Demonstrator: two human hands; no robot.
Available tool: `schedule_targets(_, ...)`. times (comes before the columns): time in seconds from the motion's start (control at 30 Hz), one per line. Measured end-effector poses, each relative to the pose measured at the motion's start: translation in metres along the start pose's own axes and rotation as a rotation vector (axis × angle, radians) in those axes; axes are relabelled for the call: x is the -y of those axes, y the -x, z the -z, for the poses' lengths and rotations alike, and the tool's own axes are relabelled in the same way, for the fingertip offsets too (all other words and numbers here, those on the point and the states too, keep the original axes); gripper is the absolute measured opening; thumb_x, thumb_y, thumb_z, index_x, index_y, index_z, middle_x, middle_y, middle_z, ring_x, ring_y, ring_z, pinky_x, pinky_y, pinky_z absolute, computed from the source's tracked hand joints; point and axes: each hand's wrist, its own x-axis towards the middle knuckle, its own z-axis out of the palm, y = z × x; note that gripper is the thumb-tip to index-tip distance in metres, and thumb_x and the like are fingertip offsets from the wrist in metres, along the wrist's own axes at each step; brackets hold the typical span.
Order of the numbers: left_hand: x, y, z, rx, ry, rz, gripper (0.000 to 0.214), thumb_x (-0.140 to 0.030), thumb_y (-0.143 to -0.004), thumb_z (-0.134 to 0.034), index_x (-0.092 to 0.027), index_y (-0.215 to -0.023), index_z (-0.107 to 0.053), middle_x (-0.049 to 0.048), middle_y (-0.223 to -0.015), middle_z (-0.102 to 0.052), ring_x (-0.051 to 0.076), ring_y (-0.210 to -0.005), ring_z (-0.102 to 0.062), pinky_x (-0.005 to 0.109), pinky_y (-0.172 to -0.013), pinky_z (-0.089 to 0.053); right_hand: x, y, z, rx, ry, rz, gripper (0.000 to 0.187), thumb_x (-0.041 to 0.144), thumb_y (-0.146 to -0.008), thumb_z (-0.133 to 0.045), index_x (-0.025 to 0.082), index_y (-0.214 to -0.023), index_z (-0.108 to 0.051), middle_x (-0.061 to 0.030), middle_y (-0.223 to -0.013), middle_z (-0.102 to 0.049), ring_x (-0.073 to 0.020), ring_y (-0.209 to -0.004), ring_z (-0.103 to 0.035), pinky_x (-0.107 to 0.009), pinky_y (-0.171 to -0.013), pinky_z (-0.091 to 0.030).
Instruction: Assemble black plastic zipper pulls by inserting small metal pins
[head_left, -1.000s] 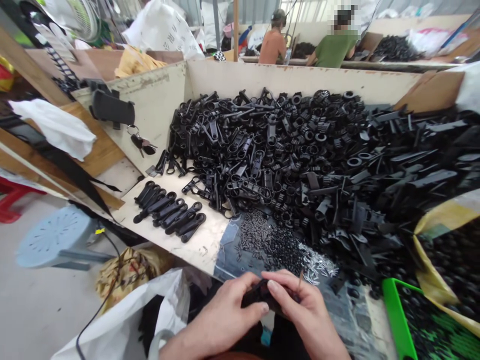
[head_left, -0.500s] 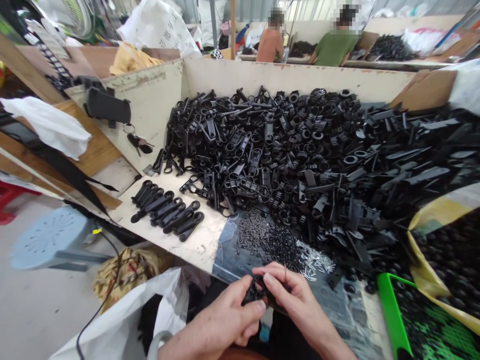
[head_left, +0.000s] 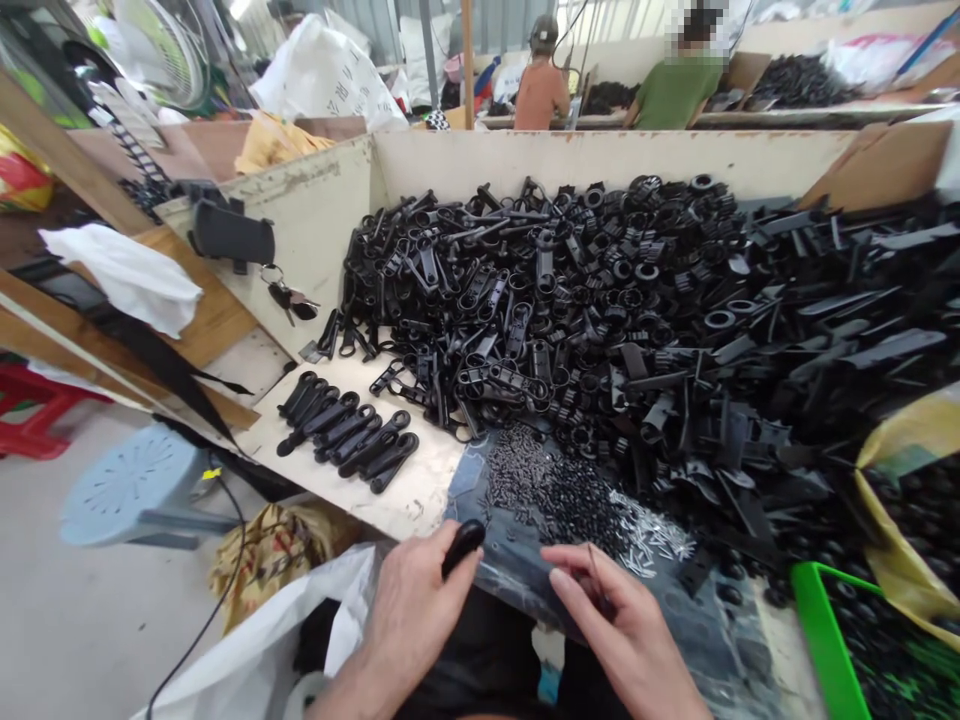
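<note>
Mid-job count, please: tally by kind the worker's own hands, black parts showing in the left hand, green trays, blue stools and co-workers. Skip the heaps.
Own hands (left hand, right hand): 2
Black part in the left hand: 1
Green tray: 1
Blue stool: 1
Co-workers: 2
Total: 7

Single head-worn view: faces forward, downward, close over workbench (head_left: 431, 470).
</note>
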Motion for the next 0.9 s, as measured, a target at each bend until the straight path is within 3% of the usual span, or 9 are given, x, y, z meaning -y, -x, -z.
schedule_targets(0.13, -0.002, -0.016, -0.011, -0.068, -0.269, -0.084, 0.021, -0.027, -0.099, -0.051, -0.026, -0.106, -0.071, 0.0067, -0.090, -0.079, 0.029, -0.086, -0.074, 0.032, -0.072, -0.047, 0.000, -0.004, 0.002, -0.019, 0.090, 0.057, 0.030, 0.046, -0.103, -0.056, 0.024, -0.094, -0.075, -0.0018, -0.081, -0.070, -0.0180, -0.070, -0.066, -0.024, -0.064, -0.052)
schedule_targets(0.33, -0.009, -0.022, -0.008, -0.063, -0.288, -0.082, 0.016, -0.027, -0.098, -0.056, -0.024, -0.101, -0.071, 0.0065, -0.083, -0.079, 0.029, -0.083, -0.076, 0.031, -0.068, -0.046, 0.003, -0.007, -0.001, 0.020, 0.131, 0.087, 0.032, 0.042, -0.106, -0.049, 0.024, -0.093, -0.072, -0.0023, -0.080, -0.069, -0.0183, -0.070, -0.066, -0.025, -0.066, -0.053)
schedule_targets(0.53, -0.013, -0.023, -0.008, -0.060, -0.296, -0.089, 0.018, -0.024, -0.098, -0.054, -0.023, -0.104, -0.071, 0.0080, -0.088, -0.080, 0.031, -0.086, -0.076, 0.032, -0.068, -0.046, 0.011, -0.034, -0.020, 0.059, 0.210, 0.152, 0.019, 0.024, -0.104, -0.052, 0.023, -0.097, -0.069, -0.0027, -0.087, -0.069, -0.0190, -0.077, -0.068, -0.027, -0.070, -0.051)
schedule_targets(0.73, -0.001, -0.022, -0.006, -0.082, -0.232, -0.071, 0.019, -0.024, -0.100, -0.051, -0.024, -0.100, -0.069, 0.0045, -0.088, -0.080, 0.026, -0.085, -0.076, 0.030, -0.070, -0.046, 0.016, -0.054, -0.036, 0.092, 0.455, 0.165, 0.015, 0.012, -0.100, -0.058, 0.022, -0.094, -0.069, -0.0020, -0.091, -0.067, -0.0183, -0.081, -0.069, -0.026, -0.073, -0.051)
schedule_targets(0.9, 0.009, -0.021, -0.006, -0.116, -0.128, -0.058, 0.019, -0.029, -0.101, -0.048, -0.024, -0.102, -0.066, 0.0041, -0.089, -0.078, 0.026, -0.086, -0.074, 0.031, -0.074, -0.046, 0.017, -0.059, -0.047, 0.129, 0.582, 0.143, 0.017, 0.012, -0.100, -0.059, 0.021, -0.091, -0.071, -0.0032, -0.090, -0.065, -0.0194, -0.077, -0.069, -0.026, -0.066, -0.047)
